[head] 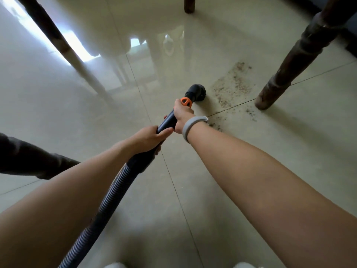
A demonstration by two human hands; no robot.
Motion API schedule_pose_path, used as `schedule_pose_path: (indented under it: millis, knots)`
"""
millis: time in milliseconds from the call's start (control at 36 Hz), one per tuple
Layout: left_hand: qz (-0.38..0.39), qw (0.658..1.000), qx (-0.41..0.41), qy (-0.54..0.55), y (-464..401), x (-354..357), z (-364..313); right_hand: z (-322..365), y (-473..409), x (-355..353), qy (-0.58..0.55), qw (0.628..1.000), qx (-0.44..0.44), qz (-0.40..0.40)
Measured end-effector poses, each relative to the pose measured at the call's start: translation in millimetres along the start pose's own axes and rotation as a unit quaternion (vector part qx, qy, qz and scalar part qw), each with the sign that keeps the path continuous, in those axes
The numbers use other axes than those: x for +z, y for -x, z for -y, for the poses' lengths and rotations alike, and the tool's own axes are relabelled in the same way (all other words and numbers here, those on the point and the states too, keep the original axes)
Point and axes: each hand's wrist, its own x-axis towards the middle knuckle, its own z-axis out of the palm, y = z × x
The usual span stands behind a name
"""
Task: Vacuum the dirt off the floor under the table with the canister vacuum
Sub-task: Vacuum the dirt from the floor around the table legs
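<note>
both hands (148, 139) (182, 115) clamped on black wand (167, 120); round brush (196, 91) on floor (251, 151), dirt (231, 88) at 2 o'clock.

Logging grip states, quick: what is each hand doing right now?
Left hand: closed around the vacuum wand, near the hose.
Right hand: closed on the wand, just behind the orange collar.

Both hands, left hand (149, 138) and right hand (182, 117), grip the vacuum wand (167, 121); brush nozzle (196, 91) rests just beside the dirt (230, 88).
</note>
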Motion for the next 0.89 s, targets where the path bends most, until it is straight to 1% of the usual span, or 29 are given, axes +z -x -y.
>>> schedule_pose_path:
  millis: [139, 278, 361, 472, 556, 639, 778, 889]
  knots:
    - [0.004, 1.0, 0.007, 0.025, -7.6, 8.0, -18.2, 16.2, -3.7, -19.7, 0.014, 1.0, 0.003, -0.008]
    - [0.015, 0.999, 0.004, 0.029, -3.4, 18.0, -12.0, 10.1, 1.7, -27.0, 0.026, 0.999, 0.018, 0.011]
    - [0.02, 0.999, 0.003, 0.033, 1.3, 17.1, -6.5, 6.8, 8.9, -28.1, 0.006, 0.999, 0.029, 0.033]
    - [0.023, 1.0, -0.004, 0.011, 10.1, 10.1, -6.2, 0.8, 19.2, -31.2, -0.032, 0.996, 0.046, 0.062]
    - [0.03, 0.999, -0.01, 0.011, 17.2, 8.4, -6.9, -4.4, 23.4, -37.9, -0.064, 0.994, 0.059, 0.072]
    - [0.034, 0.999, -0.013, 0.008, 23.5, 12.6, -7.2, -9.9, 23.9, -43.7, -0.07, 0.993, 0.056, 0.075]
    - [0.083, 0.996, -0.027, 0.028, 33.5, 26.1, -2.0, -31.4, 28.6, -46.9, -0.058, 0.995, 0.034, 0.068]
    - [0.111, 0.99, -0.037, 0.077, 43.0, 32.0, 6.3, -49.7, 32.9, -50.6, -0.055, 0.995, 0.042, 0.069]
